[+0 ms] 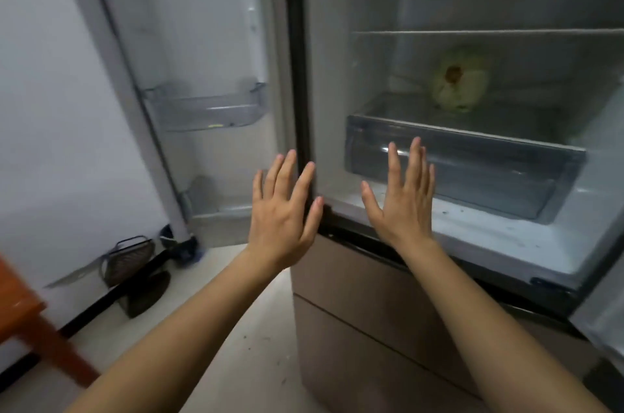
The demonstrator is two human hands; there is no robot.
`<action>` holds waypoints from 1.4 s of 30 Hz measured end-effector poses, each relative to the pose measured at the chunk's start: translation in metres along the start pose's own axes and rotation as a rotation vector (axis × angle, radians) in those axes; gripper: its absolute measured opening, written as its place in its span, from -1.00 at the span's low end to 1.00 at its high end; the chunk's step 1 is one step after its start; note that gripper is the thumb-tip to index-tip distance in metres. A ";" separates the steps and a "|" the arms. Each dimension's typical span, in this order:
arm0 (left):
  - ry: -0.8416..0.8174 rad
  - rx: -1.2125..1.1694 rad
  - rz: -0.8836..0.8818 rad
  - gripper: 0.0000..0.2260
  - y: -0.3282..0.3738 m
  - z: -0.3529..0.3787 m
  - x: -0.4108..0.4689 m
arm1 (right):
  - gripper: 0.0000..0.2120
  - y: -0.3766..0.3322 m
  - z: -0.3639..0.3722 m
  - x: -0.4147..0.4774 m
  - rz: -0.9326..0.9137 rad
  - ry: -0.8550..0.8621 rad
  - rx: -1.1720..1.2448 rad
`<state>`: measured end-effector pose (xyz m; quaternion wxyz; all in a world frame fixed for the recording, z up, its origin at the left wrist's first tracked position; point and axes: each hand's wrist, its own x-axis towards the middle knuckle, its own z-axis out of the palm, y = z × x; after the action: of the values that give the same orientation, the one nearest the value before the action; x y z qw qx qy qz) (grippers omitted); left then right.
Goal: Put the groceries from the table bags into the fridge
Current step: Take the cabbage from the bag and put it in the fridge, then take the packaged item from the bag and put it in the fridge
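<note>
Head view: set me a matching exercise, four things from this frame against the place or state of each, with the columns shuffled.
1. cabbage
2. door bin
3. crisper drawer
4. left hand

A. hung inside the open door
B. raised, fingers spread, empty
C. lying on the glass shelf
D. under that shelf, lowest

Pairs: 1-C, 2-A, 3-D, 4-B.

The left forearm point(189, 328) and right forearm point(472, 311) are slim and uncovered as far as they show; the left grip point(282, 227) and right grip point(401, 206) are bare hands with short, plain fingernails.
</note>
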<state>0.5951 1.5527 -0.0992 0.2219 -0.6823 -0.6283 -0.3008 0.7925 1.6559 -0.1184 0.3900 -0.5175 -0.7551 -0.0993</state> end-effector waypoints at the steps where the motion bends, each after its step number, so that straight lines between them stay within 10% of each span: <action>1: 0.018 0.020 -0.010 -0.49 -0.016 -0.016 -0.011 | -0.19 -0.024 0.004 -0.003 -0.037 0.007 0.028; 10: 0.049 0.270 -0.275 -0.48 -0.208 -0.191 -0.191 | -0.26 -0.307 0.039 -0.064 -0.284 0.182 0.353; 19: -0.001 0.538 -0.619 -0.45 -0.390 -0.379 -0.391 | -0.25 -0.611 0.076 -0.198 -0.614 -0.116 0.516; 42: -0.443 0.600 -1.230 -0.39 -0.767 -0.422 -0.561 | -0.43 -1.027 0.347 -0.218 -0.974 -0.765 0.442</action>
<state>-0.2375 0.9452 -0.2390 0.0576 -0.1594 -0.9847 -0.0402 -0.2237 1.2379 -0.2432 0.1015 -0.0228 -0.9910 0.0839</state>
